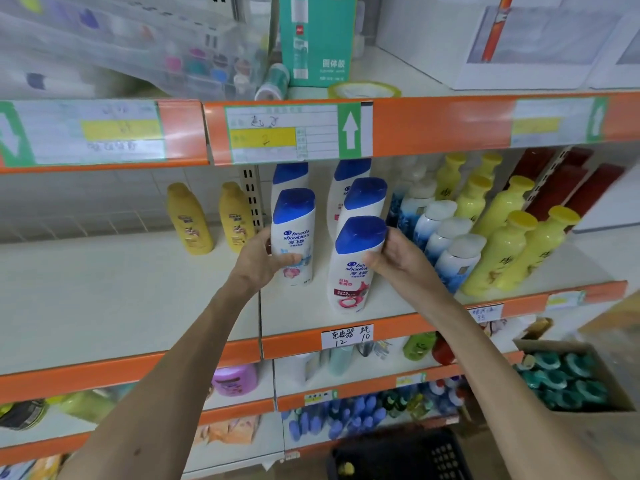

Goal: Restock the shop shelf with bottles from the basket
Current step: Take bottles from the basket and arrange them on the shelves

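Head & Shoulders shampoo, blue caps, upright on the middle shelf [294, 315]. My left hand [259, 263] wraps the left bottle [293, 237], thumb across its label. My right hand [398, 261] clasps the front bottle [353, 282] under its cap, fingers apparently curled behind. I judge both rigid, slick and weighty: hold mid-body.

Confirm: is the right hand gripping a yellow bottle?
No, the right hand grips a white, blue-capped shampoo bottle; the yellow bottles stand apart.

"head & shoulders" on bottle [292, 237]
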The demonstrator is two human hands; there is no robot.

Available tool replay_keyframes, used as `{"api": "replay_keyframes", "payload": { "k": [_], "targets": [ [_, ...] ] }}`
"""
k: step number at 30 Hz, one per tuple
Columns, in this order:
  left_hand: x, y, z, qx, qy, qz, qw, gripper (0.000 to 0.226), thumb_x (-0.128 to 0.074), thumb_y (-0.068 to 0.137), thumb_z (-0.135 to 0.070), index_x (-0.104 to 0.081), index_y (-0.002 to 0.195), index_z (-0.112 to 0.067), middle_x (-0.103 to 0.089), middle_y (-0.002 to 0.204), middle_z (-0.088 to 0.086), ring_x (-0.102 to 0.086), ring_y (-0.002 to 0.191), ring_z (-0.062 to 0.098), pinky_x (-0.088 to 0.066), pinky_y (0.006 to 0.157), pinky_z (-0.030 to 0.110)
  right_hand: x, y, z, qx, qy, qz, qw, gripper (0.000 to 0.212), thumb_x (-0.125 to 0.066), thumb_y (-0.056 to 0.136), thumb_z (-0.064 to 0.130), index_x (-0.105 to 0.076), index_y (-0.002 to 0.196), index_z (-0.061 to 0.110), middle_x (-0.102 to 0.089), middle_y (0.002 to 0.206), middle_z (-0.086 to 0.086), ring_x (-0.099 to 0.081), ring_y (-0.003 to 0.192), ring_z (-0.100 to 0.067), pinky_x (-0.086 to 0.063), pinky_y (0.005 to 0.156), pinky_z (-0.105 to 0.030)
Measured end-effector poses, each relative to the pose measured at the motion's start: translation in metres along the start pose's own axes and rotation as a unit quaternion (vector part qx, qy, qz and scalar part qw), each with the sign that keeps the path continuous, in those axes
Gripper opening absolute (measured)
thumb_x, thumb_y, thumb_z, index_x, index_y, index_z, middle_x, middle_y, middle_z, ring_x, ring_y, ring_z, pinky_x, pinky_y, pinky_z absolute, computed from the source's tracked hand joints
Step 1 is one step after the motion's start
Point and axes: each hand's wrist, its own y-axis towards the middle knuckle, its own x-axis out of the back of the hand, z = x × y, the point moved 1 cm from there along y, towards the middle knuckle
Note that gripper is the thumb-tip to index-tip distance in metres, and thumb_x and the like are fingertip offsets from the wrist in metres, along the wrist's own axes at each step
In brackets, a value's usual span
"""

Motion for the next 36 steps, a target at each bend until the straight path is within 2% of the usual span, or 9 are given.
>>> {"api": "replay_keyframes", "payload": {
  "k": [2, 6, 11, 18, 21, 25, 32, 36],
  "targets": [
    [0.0, 0.0, -0.001, 0.006, -0.004, 0.004, 1.0, 0.052, -0.078, 0.075, -0.016, -0.053, 0.12, -0.017, -0.064, 0.114, 0.002, -0.062, 0.1, 0.019, -0.052, 0.073, 0.024, 0.0, 0.0, -0.005, -0.019, -0.016, 0.002, 1.0, 0.045, -0.068, 0.089, 0.006, -0.053, 0.121, 0.033, -0.068, 0.12, 0.013, -0.063, 0.113, -0.001, -0.053, 0.093, -0.022],
    [-0.001, 0.001, -0.002, 0.004, -0.007, -0.001, 1.0, 0.052, -0.077, 0.076, -0.015, -0.051, 0.122, -0.017, -0.063, 0.114, 0.002, -0.061, 0.102, 0.02, -0.051, 0.073, 0.023, -0.005, 0.006, -0.014, -0.047, -0.05, -0.009, 0.998, 0.051, -0.076, 0.082, 0.008, -0.053, 0.118, 0.036, -0.068, 0.121, 0.009, -0.065, 0.112, -0.008, -0.052, 0.1, -0.04],
    [-0.002, 0.007, -0.002, -0.001, -0.014, -0.001, 1.0, 0.048, -0.076, 0.077, -0.015, -0.053, 0.119, -0.018, -0.064, 0.114, 0.003, -0.062, 0.101, 0.02, -0.052, 0.072, 0.023, 0.003, 0.008, -0.022, -0.056, -0.065, -0.022, 0.996, 0.051, -0.077, 0.082, 0.015, -0.054, 0.124, 0.031, -0.069, 0.12, 0.009, -0.064, 0.113, -0.01, -0.051, 0.1, -0.046],
    [-0.001, 0.014, -0.003, -0.002, -0.005, 0.013, 1.0, 0.042, -0.075, 0.078, -0.014, -0.054, 0.114, -0.019, -0.065, 0.111, 0.002, -0.062, 0.101, 0.021, -0.054, 0.078, 0.031, 0.01, 0.012, -0.024, -0.059, -0.062, -0.038, 0.996, 0.052, -0.075, 0.083, 0.012, -0.052, 0.129, 0.022, -0.069, 0.12, 0.006, -0.065, 0.112, -0.011, -0.053, 0.099, -0.044],
    [-0.001, 0.017, -0.006, 0.002, -0.001, 0.012, 1.0, 0.042, -0.074, 0.079, -0.013, -0.053, 0.116, -0.018, -0.064, 0.11, 0.002, -0.061, 0.1, 0.021, -0.052, 0.074, 0.027, 0.011, 0.013, -0.024, -0.057, -0.061, -0.042, 0.996, 0.053, -0.075, 0.083, 0.011, -0.052, 0.13, 0.021, -0.068, 0.121, 0.005, -0.064, 0.113, -0.012, -0.053, 0.099, -0.044],
    [0.003, 0.022, -0.009, 0.01, 0.014, 0.032, 0.999, 0.04, -0.073, 0.079, -0.01, -0.052, 0.112, -0.019, -0.062, 0.107, 0.0, -0.059, 0.098, 0.019, -0.048, 0.076, 0.027, 0.018, 0.015, -0.021, -0.051, -0.074, -0.042, 0.995, 0.052, -0.073, 0.085, 0.01, -0.051, 0.13, 0.022, -0.067, 0.123, 0.004, -0.063, 0.114, -0.012, -0.053, 0.099, -0.043],
    [0.002, 0.023, -0.006, 0.012, 0.016, 0.028, 0.999, 0.045, -0.073, 0.08, -0.009, -0.053, 0.119, -0.014, -0.062, 0.111, 0.002, -0.059, 0.1, 0.02, -0.05, 0.081, 0.032, 0.022, 0.012, -0.024, -0.05, -0.064, -0.033, 0.996, 0.051, -0.071, 0.087, 0.009, -0.05, 0.13, 0.027, -0.066, 0.118, 0.016, -0.063, 0.112, -0.005, -0.054, 0.093, -0.028],
    [0.002, 0.021, -0.006, 0.008, 0.013, 0.024, 1.0, 0.045, -0.073, 0.08, -0.009, -0.053, 0.12, -0.013, -0.063, 0.114, 0.004, -0.059, 0.103, 0.021, -0.05, 0.083, 0.034, 0.024, 0.012, -0.026, -0.051, -0.062, -0.025, 0.996, 0.051, -0.071, 0.088, 0.011, -0.049, 0.13, 0.028, -0.066, 0.122, 0.012, -0.062, 0.115, -0.007, -0.053, 0.097, -0.033]
  ]
}}
